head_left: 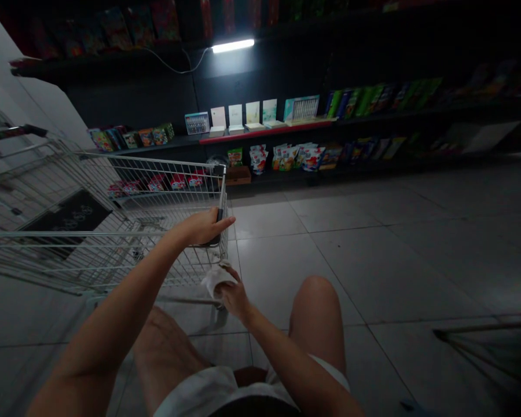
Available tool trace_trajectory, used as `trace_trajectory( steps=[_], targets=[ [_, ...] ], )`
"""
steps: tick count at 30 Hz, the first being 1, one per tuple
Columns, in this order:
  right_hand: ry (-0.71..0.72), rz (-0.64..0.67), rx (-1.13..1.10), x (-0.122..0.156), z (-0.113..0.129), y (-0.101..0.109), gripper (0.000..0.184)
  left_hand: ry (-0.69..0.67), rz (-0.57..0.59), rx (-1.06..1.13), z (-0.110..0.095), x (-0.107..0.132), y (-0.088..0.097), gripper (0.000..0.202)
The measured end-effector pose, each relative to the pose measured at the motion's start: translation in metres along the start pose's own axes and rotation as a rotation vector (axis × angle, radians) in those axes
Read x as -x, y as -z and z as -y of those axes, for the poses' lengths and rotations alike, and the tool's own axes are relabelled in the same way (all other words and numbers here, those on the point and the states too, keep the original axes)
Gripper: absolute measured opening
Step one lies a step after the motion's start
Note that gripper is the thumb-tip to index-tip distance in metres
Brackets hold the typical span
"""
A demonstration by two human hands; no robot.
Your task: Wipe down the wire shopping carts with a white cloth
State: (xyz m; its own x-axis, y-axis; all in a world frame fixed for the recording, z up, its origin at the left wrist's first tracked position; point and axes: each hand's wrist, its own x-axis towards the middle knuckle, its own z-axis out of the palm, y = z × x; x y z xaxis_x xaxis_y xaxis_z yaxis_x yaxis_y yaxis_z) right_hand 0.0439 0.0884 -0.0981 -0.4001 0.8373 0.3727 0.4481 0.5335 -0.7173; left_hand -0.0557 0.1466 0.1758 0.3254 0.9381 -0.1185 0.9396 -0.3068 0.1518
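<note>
Shopping cart (156, 185): our left grip (202, 227) clenches its wire rim (223, 200), our right grip (234, 296) grasps a white cloth (215, 282), shelved packets (293, 157) well apart.

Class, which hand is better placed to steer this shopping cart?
Left, probably: the left hand grips the wire rim of the shopping cart, while the right hand holds a crumpled white tissue.

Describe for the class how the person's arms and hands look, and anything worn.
The left hand and right hand show no gloves, watch or bracelet; the left forearm and right forearm are bare, without sleeves. Only white shorts are worn in view.
</note>
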Motion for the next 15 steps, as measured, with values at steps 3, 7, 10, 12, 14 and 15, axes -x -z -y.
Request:
trace_trajectory(
  steps=[3,7,10,12,14,15],
  targets=[
    [0.126,-0.127,-0.002,0.003,-0.007,0.008,0.025,0.005,0.011,-0.009,-0.001,0.0,0.0,0.065],
    [0.023,-0.14,-0.061,-0.008,-0.003,0.011,0.022,0.015,-0.004,-0.065,-0.003,0.002,0.0,0.069],
    [-0.057,-0.115,-0.143,-0.005,-0.01,0.003,0.022,-0.009,-0.018,-0.077,-0.002,0.001,-0.001,0.067],
    [-0.083,-0.114,-0.174,0.003,-0.021,-0.004,0.024,-0.027,-0.031,-0.067,0.0,0.0,-0.002,0.065],
    [-0.106,-0.112,-0.167,0.013,-0.033,-0.008,0.03,-0.028,-0.041,-0.055,0.002,-0.001,-0.003,0.063],
    [-0.112,-0.108,-0.152,0.018,-0.039,-0.01,0.031,-0.025,-0.043,-0.053,0.003,-0.002,-0.003,0.062]
  ],
)
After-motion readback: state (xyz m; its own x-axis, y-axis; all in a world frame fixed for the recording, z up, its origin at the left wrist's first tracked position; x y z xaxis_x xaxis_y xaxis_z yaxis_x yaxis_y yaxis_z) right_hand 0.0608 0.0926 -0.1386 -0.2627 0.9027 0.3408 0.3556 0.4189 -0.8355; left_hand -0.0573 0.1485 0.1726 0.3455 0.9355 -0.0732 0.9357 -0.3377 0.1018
